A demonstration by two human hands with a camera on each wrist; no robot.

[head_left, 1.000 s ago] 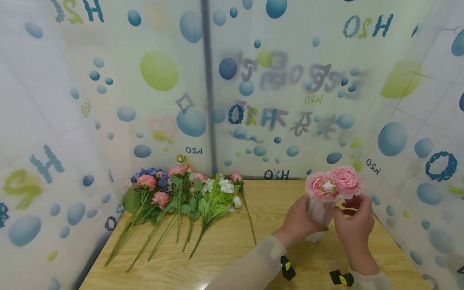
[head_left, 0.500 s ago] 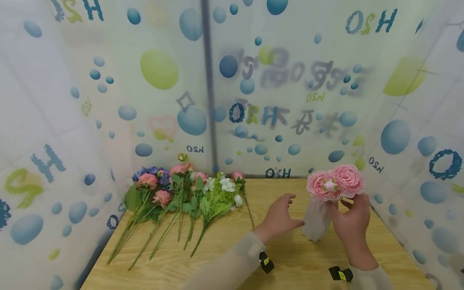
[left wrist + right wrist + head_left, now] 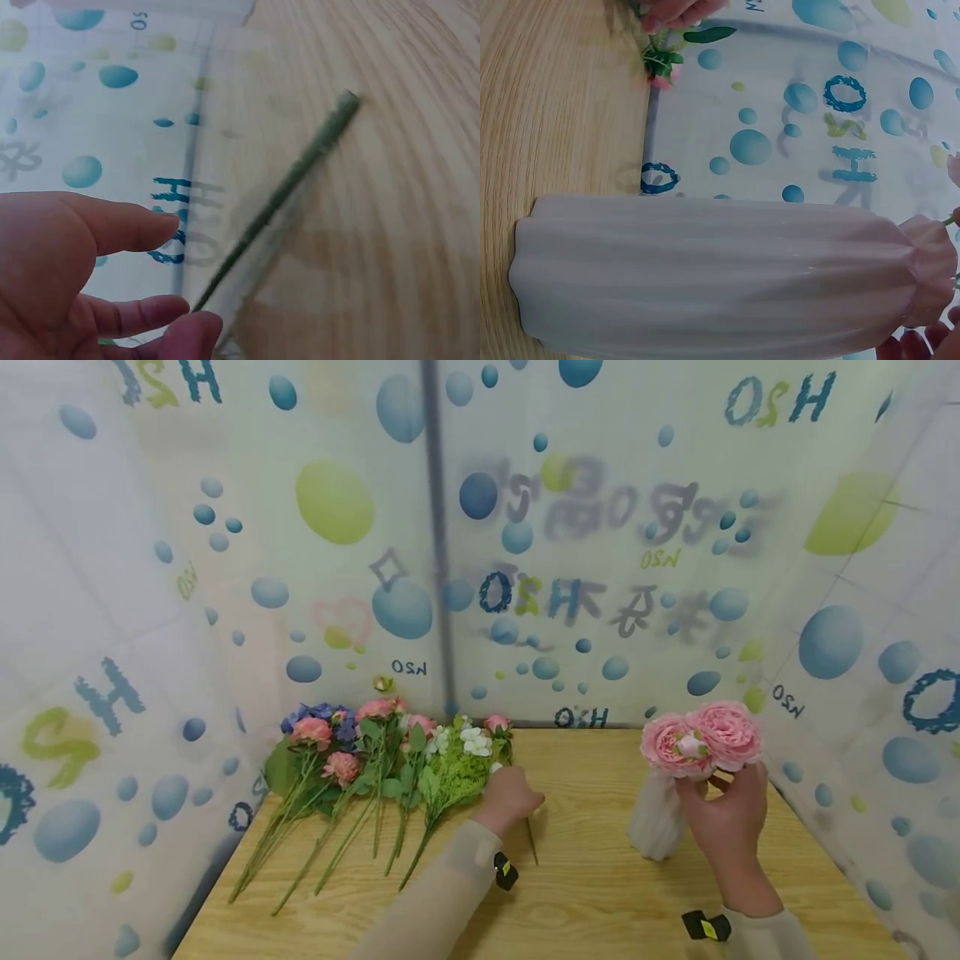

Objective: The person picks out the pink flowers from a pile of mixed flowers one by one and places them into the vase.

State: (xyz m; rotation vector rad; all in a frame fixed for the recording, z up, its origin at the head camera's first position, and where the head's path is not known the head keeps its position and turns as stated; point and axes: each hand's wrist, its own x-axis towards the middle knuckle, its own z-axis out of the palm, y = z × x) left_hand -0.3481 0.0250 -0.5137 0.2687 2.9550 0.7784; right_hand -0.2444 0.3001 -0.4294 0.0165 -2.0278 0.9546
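In the head view, my left hand (image 3: 512, 797) is at the rightmost rose, whose bloom (image 3: 497, 723) lies among the other flowers. Its fingertips pinch the thin green stem (image 3: 277, 202) in the left wrist view, and the stem's cut end points away from the hand. A white, ribbed vase (image 3: 705, 270) stands on the table at the right, with large pink flowers (image 3: 723, 735) and a small bud at its mouth. Under the blooms, my right hand (image 3: 727, 814) grips the vase's neck; part of its fingers is hidden by the flowers.
Left of my left hand lie several artificial flowers: a blue-purple hydrangea (image 3: 322, 717), pink blooms (image 3: 342, 767), a green sprig (image 3: 448, 777) with white blossoms (image 3: 476, 742). A curtain (image 3: 480, 527) printed with bubbles rises behind and beside the wooden table (image 3: 585, 893).
My left hand has let go of the vase and moved left to the rightmost rose's stem. My right hand stays under the pink blooms at the vase.
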